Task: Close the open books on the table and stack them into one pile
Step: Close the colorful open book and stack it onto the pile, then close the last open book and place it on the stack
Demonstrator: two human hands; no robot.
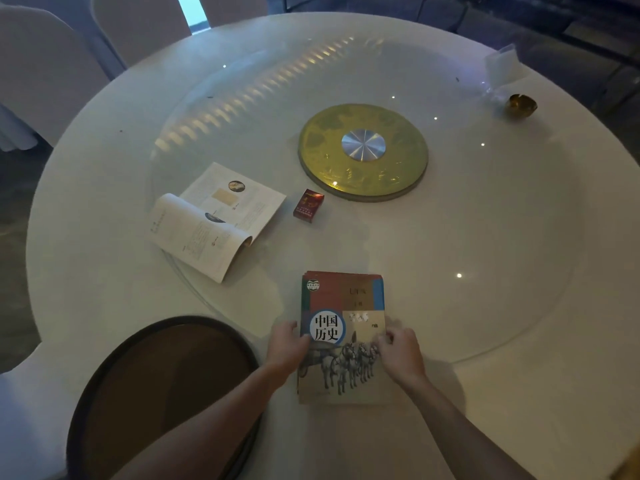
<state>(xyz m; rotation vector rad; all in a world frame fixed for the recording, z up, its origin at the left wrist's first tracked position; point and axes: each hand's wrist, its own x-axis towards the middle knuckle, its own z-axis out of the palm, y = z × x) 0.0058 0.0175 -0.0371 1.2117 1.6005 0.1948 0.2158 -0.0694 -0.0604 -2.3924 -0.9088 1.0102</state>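
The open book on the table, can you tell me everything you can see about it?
The open book is a thin paperback lying face up on the round white table, far left of the closed history textbook. Its pale pages show printed text and small pictures, one of them oval. The near pages curl up in a loose roll instead of lying flat. It sits at an angle, left of a red cigarette pack. Nothing rests on it, and neither hand touches it.

The dark round tray [166, 393] runs off the bottom edge, partly covered by the left forearm. Small print on the open book [214, 220] and the red pack [308, 205] is illegible. The closed books [343, 306] beneath the top cover show only slivers, count unclear.
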